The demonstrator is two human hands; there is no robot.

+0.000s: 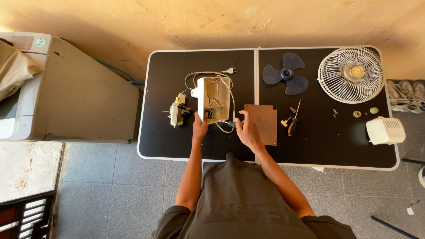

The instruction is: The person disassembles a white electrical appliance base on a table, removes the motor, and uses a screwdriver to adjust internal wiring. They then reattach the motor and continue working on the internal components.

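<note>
A white fan base housing (214, 98) stands tipped on its side on the black table (177, 141), its hollow inside with wires facing me. My left hand (200, 127) grips its near left edge. My right hand (246, 128) sits at its near right corner, fingers closed on something small and dark by the loose white cord (226, 128); I cannot tell what it is. A small motor with switch parts (178, 111) lies just left of the housing.
A brown metal plate (263, 122) lies right of my hand, then a screwdriver (293, 123). Farther right are a blue fan blade (285, 74), a white grille (352, 74), small screws, and a white motor cover (385, 131). A grey machine (66, 93) stands left of the table.
</note>
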